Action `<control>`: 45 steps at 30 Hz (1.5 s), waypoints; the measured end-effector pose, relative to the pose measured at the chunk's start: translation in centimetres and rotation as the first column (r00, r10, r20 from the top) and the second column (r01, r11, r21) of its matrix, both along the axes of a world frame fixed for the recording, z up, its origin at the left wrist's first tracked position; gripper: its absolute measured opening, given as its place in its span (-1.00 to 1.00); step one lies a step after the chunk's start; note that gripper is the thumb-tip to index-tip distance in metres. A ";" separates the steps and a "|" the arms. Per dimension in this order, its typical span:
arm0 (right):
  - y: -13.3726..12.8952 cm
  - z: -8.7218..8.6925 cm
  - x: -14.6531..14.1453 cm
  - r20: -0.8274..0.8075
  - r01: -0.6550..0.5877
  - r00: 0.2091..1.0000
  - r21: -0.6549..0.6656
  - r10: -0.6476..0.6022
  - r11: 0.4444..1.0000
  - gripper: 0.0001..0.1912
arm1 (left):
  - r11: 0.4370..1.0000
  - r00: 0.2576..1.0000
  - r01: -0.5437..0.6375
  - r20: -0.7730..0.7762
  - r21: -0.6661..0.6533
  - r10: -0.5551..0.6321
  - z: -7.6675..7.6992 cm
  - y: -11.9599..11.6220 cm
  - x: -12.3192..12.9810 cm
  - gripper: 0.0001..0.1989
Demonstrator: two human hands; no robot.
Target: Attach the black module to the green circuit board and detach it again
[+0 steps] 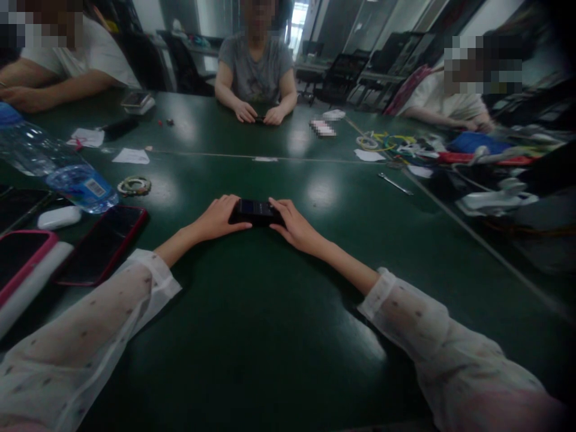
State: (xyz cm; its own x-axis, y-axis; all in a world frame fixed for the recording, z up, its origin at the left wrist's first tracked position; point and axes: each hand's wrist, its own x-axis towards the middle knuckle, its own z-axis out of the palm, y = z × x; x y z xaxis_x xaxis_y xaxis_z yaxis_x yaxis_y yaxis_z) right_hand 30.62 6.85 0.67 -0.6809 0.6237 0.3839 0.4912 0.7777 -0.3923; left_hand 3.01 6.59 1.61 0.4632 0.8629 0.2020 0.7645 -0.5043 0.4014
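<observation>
A small black box-shaped device with a dark screen and tiny light markings rests on the green table in front of me. My left hand grips its left end, thumb along the near side and fingers over the far side. Its right end is held by my right hand in the same way, with fingertips on the top edge. What kind of device it is cannot be made out. Left of my left hand lies a red-edged phone.
At left are a plastic water bottle, a white earbud case, a pink-cased phone and a beaded bracelet. A wrench and tangled cables lie to the right. Several people sit around the table.
</observation>
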 end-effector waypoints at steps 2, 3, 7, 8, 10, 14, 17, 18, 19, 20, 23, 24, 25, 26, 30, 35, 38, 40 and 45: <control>0.0 0.0 0.1 0.001 -0.003 1.000 -0.006 0.003 1.000 -0.27 | 1.000 1.000 0.000 -0.001 0.000 0.000 0.1 0.0 0.0 -0.31; 0.0 0.0 0.1 0.003 -0.005 1.000 -0.009 0.006 1.000 -0.27 | 1.000 1.000 0.002 -0.002 0.000 -0.002 0.1 0.0 0.0 -0.31; 0.0 -0.1 0.1 -0.002 -0.012 1.000 -0.003 0.012 1.000 -0.28 | 1.000 1.000 0.011 -0.010 0.003 -0.011 0.2 0.0 0.0 -0.30; 0.0 -0.1 0.1 -0.002 -0.012 1.000 -0.004 0.012 1.000 -0.28 | 1.000 1.000 0.012 -0.012 0.003 -0.012 0.2 0.0 0.0 -0.29; 0.0 -0.1 0.1 -0.001 -0.006 1.000 -0.015 0.006 1.000 -0.29 | 1.000 1.000 0.013 -0.013 0.004 -0.013 0.1 0.0 -0.1 -0.28; 0.1 -0.1 0.2 -0.024 0.009 1.000 -0.067 -0.010 0.998 -0.30 | 1.000 1.000 0.022 -0.012 0.001 -0.022 0.2 0.0 -0.1 -0.27; 0.6 -0.3 0.4 -0.101 0.016 0.994 -0.138 -0.030 0.990 -0.30 | 1.000 1.000 0.030 -0.010 0.000 -0.030 0.3 0.0 -0.1 -0.28; 0.7 -0.4 0.5 -0.135 0.017 0.990 -0.164 -0.040 0.986 -0.30 | 1.000 0.999 0.031 -0.009 0.000 -0.031 0.3 -0.1 -0.2 -0.28; 0.9 -0.5 0.6 -0.165 0.016 0.985 -0.192 -0.049 0.981 -0.28 | 0.999 0.999 0.032 -0.010 0.000 -0.032 0.3 -0.1 -0.2 -0.28; 1.1 -0.5 0.7 -0.190 0.014 0.980 -0.221 -0.057 0.975 -0.27 | 0.999 0.999 0.032 -0.011 0.001 -0.032 0.3 -0.1 -0.2 -0.28; 1.4 -0.6 0.8 -0.238 0.008 0.968 -0.289 -0.080 0.957 -0.25 | 1.000 0.999 0.029 -0.015 0.007 -0.029 0.2 -0.1 -0.2 -0.27; 1.4 -0.6 0.8 -0.243 0.004 0.967 -0.298 -0.080 0.954 -0.25 | 1.000 0.999 0.028 -0.016 0.010 -0.027 0.2 -0.1 -0.1 -0.26; 1.4 -0.6 0.8 -0.246 -0.001 0.966 -0.300 -0.076 0.954 -0.25 | 1.000 0.999 0.027 -0.017 0.012 -0.027 0.1 -0.1 -0.1 -0.26; 1.4 -0.5 0.8 -0.248 -0.007 0.966 -0.297 -0.070 0.955 -0.25 | 1.000 0.999 0.026 -0.018 0.016 -0.026 0.1 -0.1 -0.1 -0.26; 1.3 -0.3 0.7 -0.251 -0.013 0.966 -0.283 -0.061 0.959 -0.34 | 0.999 0.999 0.030 -0.024 0.030 -0.029 -0.1 0.0 -0.2 -0.26; 1.2 -0.3 0.6 -0.258 -0.009 0.964 -0.266 -0.063 0.964 -0.42 | 0.999 0.999 0.026 -0.039 0.038 -0.025 -0.3 0.1 -0.2 -0.22; 1.2 -0.4 0.6 -0.263 0.004 0.962 -0.248 -0.071 0.969 -0.43 | 0.998 0.998 0.041 -0.052 0.045 -0.038 -0.2 0.1 -0.2 -0.22; 1.2 -0.4 0.7 -0.274 0.003 0.959 -0.241 -0.071 0.971 -0.44 | 0.997 0.997 0.052 -0.062 0.049 -0.049 -0.2 0.1 -0.2 -0.22; 1.1 -0.4 0.6 -0.299 -0.009 0.952 -0.248 -0.068 0.969 -0.45 | 0.997 0.997 0.044 -0.068 0.060 -0.040 -0.3 0.1 -0.2 -0.20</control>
State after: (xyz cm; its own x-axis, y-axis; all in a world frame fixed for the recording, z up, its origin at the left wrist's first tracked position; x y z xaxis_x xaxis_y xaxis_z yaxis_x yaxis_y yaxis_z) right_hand 31.25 7.95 0.29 -0.5358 0.7423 0.4024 0.3403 0.6260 -0.7016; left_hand 2.83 6.65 1.31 0.5129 0.8293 0.2217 0.7661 -0.5587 0.3177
